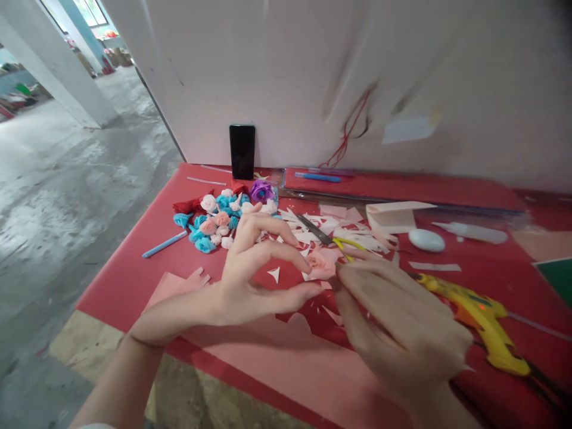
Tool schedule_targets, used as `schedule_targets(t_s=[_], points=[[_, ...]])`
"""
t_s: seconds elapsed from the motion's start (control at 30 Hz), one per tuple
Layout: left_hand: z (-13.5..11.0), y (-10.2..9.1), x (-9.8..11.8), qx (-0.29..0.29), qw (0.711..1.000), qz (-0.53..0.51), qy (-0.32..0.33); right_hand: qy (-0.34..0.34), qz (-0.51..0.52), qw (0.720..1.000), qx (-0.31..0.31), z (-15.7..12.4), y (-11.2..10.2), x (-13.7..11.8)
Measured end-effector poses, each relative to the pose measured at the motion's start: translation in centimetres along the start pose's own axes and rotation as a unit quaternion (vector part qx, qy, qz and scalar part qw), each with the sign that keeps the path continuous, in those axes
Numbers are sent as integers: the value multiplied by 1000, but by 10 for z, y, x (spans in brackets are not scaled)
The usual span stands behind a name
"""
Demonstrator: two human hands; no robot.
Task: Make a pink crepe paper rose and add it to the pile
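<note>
A small pink paper rose (320, 264) is held between both my hands above the red table (134, 268). My left hand (257, 268) pinches it from the left with thumb and forefinger, the other fingers raised. Reaching in from the right, my right hand (397, 325) has its fingertips closed on the rose's right side. A large sheet of pink paper (277, 363) lies under my hands. Yellow-handled scissors (333, 238) rest on white and pink paper scraps (353, 229) just beyond the rose.
A pile of blue, pink, white, red and purple paper roses (221, 223) sits at the left. A yellow glue gun (478, 319) lies at the right. A black phone (242, 151) leans on the wall. Also there: a blue pen (164, 244), a white oval object (426, 240), a clear tube (473, 231).
</note>
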State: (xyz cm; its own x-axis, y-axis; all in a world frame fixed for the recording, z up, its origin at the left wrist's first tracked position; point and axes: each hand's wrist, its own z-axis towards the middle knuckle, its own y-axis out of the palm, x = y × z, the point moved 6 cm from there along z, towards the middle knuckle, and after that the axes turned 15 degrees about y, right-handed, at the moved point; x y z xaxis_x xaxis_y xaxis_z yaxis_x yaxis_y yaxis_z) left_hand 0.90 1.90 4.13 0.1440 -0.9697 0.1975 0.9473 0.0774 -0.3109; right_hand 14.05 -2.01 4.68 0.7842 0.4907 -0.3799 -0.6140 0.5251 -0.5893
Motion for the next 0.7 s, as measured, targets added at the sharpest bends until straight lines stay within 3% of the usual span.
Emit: schedule_targets(t_s=[0.13, 0.3, 0.53, 0.7], points=[[-2, 1, -1, 2, 999, -32, -21, -20, -18, 1000, 8, 0, 0, -4], [-3, -3, 2, 20, 1000, -21, -1, -40, -50, 998, 26, -2, -2, -8], [-1, -3, 5, -37, 999, 1, -6, -85, -100, 991, 21, -8, 0, -8], [0, -8, 10, -44, 998, 45, 17, -92, -119, 989, 14, -10, -1, -11]])
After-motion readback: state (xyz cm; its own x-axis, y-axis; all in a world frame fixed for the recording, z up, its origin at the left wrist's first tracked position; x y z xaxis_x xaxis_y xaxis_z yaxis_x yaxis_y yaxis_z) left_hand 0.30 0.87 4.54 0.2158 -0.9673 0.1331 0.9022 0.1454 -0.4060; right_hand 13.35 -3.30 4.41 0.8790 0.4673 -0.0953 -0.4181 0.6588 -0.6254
